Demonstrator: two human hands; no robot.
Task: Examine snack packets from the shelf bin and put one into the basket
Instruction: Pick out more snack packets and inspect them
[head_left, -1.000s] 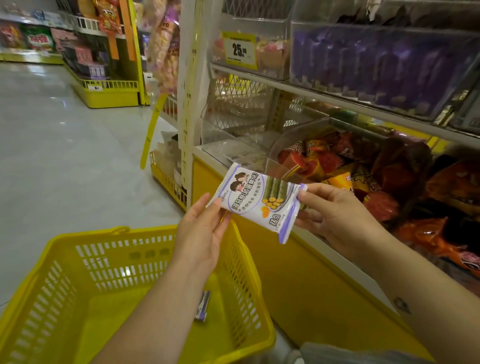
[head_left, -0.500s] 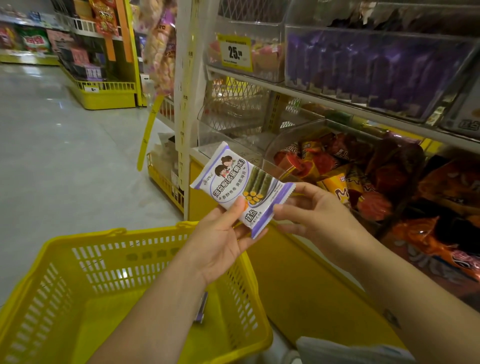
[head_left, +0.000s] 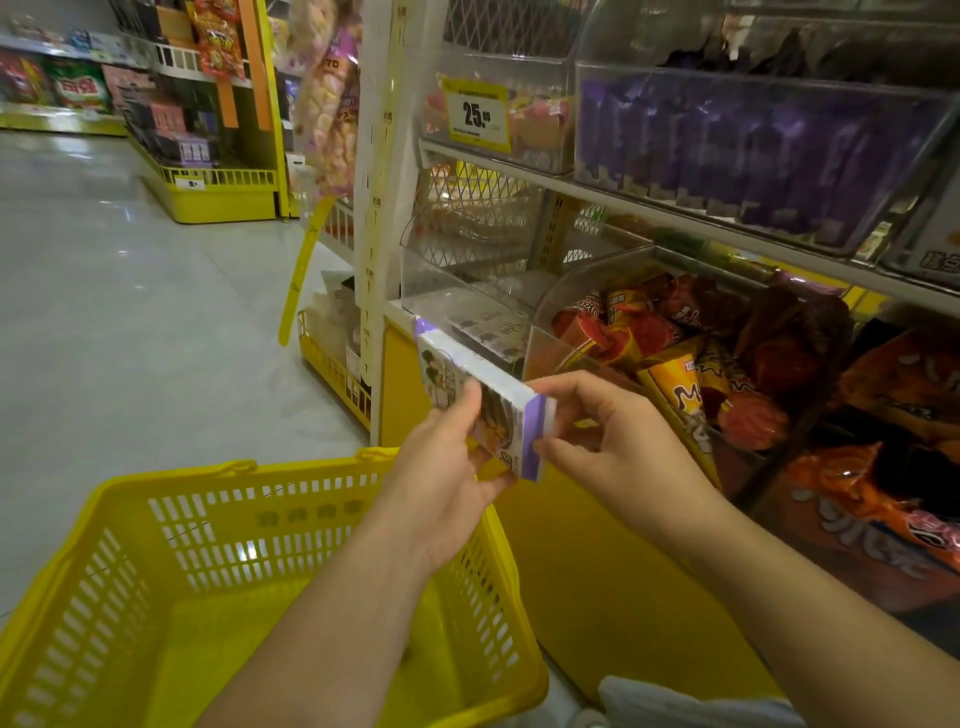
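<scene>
- The basket (head_left: 291, 525) stands open below, its far right corner under both hands; dropping the pick in should be easy.
- The shelf bin (head_left: 457, 275) just behind holds similar packets.
- The left hand (head_left: 447, 483) grips the snack packet (head_left: 498, 379) mid-body and the right hand (head_left: 618, 457) pinches its purple end. Turning it flat would help reading.
- The price tag (head_left: 475, 114) reads "25"; the packet's print is edge-on and unreadable.

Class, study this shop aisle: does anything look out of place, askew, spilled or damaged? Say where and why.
Nothing looks spilled or damaged. One oddity: the yellow hanging strip beside the shelf post slants outward instead of hanging straight. The held snack packet looks intact.
</scene>
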